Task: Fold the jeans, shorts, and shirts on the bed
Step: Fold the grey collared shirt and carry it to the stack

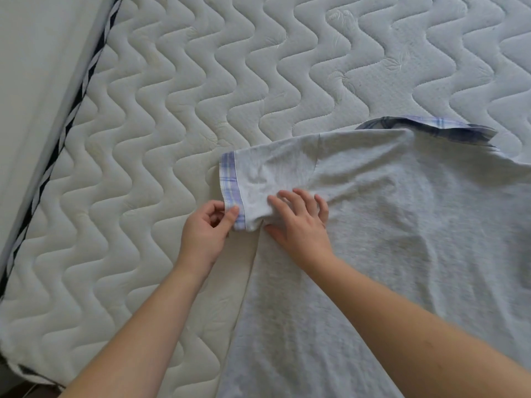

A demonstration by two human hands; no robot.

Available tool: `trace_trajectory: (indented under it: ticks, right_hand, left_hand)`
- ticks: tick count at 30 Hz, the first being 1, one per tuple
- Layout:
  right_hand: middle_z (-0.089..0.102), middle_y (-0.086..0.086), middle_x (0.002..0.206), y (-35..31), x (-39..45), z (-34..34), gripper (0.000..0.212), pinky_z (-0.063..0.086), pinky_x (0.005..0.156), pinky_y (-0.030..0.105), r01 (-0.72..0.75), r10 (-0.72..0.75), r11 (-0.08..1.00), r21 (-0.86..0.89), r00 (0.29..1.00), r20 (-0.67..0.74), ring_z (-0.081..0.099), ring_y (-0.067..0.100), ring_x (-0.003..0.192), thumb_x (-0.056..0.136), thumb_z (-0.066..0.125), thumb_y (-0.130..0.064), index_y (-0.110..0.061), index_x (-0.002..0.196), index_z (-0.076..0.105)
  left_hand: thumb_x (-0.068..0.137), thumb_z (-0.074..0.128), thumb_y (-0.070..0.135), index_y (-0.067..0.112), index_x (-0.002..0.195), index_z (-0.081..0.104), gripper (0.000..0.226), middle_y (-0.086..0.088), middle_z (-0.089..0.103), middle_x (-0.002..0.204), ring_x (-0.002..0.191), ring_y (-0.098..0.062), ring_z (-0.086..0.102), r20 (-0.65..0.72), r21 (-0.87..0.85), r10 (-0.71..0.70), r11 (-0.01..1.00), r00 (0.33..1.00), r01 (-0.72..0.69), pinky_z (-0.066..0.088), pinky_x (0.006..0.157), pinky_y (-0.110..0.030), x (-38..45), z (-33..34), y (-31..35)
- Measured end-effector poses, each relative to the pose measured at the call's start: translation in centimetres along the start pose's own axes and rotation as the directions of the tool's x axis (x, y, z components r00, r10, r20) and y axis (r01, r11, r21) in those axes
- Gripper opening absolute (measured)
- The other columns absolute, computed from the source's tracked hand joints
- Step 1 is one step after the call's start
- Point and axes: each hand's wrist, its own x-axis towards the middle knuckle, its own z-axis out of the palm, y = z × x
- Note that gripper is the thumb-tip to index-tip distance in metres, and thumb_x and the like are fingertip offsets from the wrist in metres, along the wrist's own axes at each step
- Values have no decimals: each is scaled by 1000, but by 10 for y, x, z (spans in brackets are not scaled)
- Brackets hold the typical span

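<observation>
A light grey shirt [402, 225] lies spread flat on the quilted white mattress [172, 96], its back up. Its collar [431, 127] and the cuff [230, 185] of its left sleeve are blue-and-white plaid. My left hand [205, 234] pinches the lower corner of that cuff between thumb and fingers. My right hand [301, 222] rests on the sleeve near the armpit, fingers spread over the cloth and thumb tucked under the sleeve's lower edge. The shirt's right side and hem run out of view.
The mattress edge with black-and-white striped piping [57, 150] runs diagonally along the left. Beyond it is a pale wall or panel [34, 53]. The mattress corner [17, 366] sits at the lower left. No other clothes are in view.
</observation>
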Motion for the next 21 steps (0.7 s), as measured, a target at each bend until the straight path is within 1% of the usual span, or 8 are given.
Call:
trace_trajectory:
  ticks: [3,6,9,12,14,17,19,21]
  right_hand:
    - [70,-3,96,1,-2,-1,13,32,100,44,62,-60,998,12,989,-135,61,27,105,77,78,-17,-20,88,74]
    - [69,-6,82,7,-8,-5,13,36,92,36,84,-82,996,16,991,-101,64,23,91,73,78,-8,-18,80,73]
    - [72,-6,88,12,-10,-9,15,41,94,36,132,-132,991,3,991,7,66,21,94,74,77,-9,-19,85,75]
    - [72,-5,99,15,-8,-14,21,42,98,39,130,-133,991,35,983,124,64,21,103,78,70,-8,-19,95,75]
    - [71,-4,107,15,-7,-16,25,39,103,38,116,-125,992,55,974,191,61,21,110,83,63,-9,-19,104,73]
    - [69,-5,112,16,-4,-17,28,34,106,36,120,-135,990,76,964,230,57,19,116,87,57,-12,-21,109,71]
    - [70,-5,110,19,-3,-19,26,35,104,35,98,-122,987,125,972,201,57,19,114,89,56,-12,-21,108,72]
    - [71,-4,105,22,-1,-22,23,37,99,34,33,-56,983,180,990,126,59,20,109,90,57,-12,-19,106,72]
  left_hand:
    - [87,66,41,19,72,58,27,2,60,61,63,-21,58,-247,388,-44,911,968,140,38,57,-29,-6,3,-6]
    - [89,63,34,16,85,56,20,0,61,75,75,-27,59,-341,414,91,908,936,63,43,66,-35,2,3,4]
    - [93,60,27,10,113,60,26,-11,61,108,103,-33,55,-115,548,304,813,946,-195,44,90,-43,43,14,20]
    - [97,52,42,21,135,51,44,-7,50,136,128,-30,43,139,704,190,671,972,-232,33,105,-43,95,35,46]
    - [95,51,50,25,119,60,35,-6,54,129,124,-29,47,195,767,50,615,980,-184,35,104,-43,120,45,60]
    - [90,64,42,23,89,59,20,-2,63,102,106,-27,57,277,781,-31,589,960,-207,45,89,-36,137,48,74]
    - [87,71,30,19,87,56,19,0,62,88,93,-26,60,368,719,-10,637,930,-278,45,75,-33,137,43,76]
    - [86,72,22,18,93,57,17,2,61,83,85,-25,59,374,658,76,681,924,-322,46,74,-35,134,28,73]
